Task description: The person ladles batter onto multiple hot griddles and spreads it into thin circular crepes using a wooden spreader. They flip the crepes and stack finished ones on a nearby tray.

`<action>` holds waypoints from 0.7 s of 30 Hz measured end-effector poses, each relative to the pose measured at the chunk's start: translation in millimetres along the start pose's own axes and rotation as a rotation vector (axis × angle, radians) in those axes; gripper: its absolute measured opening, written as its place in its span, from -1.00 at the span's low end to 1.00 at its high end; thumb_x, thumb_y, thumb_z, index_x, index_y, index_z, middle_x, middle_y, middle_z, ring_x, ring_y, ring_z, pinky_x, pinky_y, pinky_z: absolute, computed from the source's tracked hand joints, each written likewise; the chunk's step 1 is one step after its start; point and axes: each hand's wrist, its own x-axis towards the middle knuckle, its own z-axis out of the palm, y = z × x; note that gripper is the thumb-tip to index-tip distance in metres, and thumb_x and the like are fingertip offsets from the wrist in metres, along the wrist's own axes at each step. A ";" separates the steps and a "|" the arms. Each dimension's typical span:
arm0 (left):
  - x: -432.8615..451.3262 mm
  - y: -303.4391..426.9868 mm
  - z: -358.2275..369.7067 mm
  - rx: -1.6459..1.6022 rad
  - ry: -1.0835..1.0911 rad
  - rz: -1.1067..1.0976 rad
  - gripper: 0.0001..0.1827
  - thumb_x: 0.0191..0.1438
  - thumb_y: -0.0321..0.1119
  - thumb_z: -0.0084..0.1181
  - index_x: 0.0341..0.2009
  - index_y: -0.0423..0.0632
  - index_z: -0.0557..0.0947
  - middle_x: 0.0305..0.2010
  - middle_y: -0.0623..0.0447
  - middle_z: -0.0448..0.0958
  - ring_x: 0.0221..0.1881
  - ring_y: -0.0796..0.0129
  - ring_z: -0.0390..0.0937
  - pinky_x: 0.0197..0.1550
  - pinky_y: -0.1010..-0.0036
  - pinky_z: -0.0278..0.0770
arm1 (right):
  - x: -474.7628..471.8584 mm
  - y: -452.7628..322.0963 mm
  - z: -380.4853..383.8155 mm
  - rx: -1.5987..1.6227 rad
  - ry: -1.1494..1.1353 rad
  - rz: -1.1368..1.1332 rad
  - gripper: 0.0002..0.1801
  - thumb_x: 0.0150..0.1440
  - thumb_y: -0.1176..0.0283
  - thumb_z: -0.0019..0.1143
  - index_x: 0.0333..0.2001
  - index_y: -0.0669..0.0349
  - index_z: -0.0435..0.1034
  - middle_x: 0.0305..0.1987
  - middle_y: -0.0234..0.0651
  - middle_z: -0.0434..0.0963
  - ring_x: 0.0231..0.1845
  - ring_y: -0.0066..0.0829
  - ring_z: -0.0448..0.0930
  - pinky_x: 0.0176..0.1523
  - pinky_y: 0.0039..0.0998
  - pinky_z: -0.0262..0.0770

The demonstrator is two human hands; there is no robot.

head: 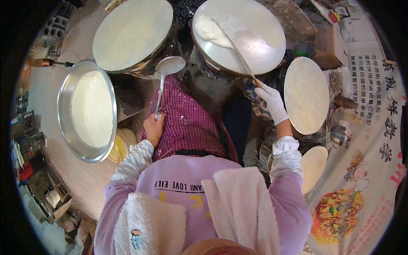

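Note:
My bare left hand (153,128) grips the handle of a metal ladle (171,65), whose bowl is smeared with batter and held above my checked apron. In my white-gloved right hand (271,101) is a long, thin spreading blade (239,52) with a wooden-looking handle. It reaches across the right round griddle (267,59), its far part touching a pool of pale batter (213,32). A shiny wet patch lies beside that pool. The left round griddle (132,33) carries a thin pale layer over its surface. Left of me, a steel basin (60,105) contains creamy batter (92,108).
A tub (122,145) with yellowish contents stands behind the basin. Two more round pale-topped surfaces (306,95) lie along my right side. Beyond them are a small metal cup (338,134) and a printed banner (363,137) bearing writing. Concrete blocks (56,27) sit far left.

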 end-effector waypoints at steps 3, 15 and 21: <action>3.7 -4.9 0.5 0.002 -0.004 0.000 -0.70 0.13 -0.12 0.23 -0.29 -0.10 0.78 -0.45 -0.17 0.65 -0.42 0.06 0.66 -0.30 0.23 0.52 | -7.0 -15.3 36.4 0.308 0.007 -0.088 -0.42 0.18 0.41 0.27 0.30 0.19 0.42 -0.54 -0.51 0.37 -0.68 -0.69 0.27 -0.60 -0.61 0.07; 8.4 -7.9 -5.9 -0.107 -0.005 -0.026 -0.74 0.19 -0.21 0.21 -0.28 -0.11 0.81 -0.55 0.08 0.58 -0.48 0.43 0.50 -0.36 0.41 0.44 | -9.4 8.3 216.6 0.685 0.364 0.058 -0.55 0.29 0.41 0.08 0.26 -0.08 0.32 -0.50 -0.48 0.42 -0.69 -0.68 0.34 -0.67 -0.59 0.22; 13.6 -22.4 -9.1 -0.161 -0.026 -0.006 -0.72 0.15 -0.17 0.22 -0.30 -0.11 0.80 -0.49 -0.08 0.66 -0.43 0.27 0.64 -0.28 0.35 0.53 | 86.1 -54.9 273.6 0.597 0.214 -0.254 -0.64 0.34 0.21 0.05 0.19 -0.08 0.36 -0.55 -0.50 0.34 -0.72 -0.66 0.26 -0.67 -0.55 0.16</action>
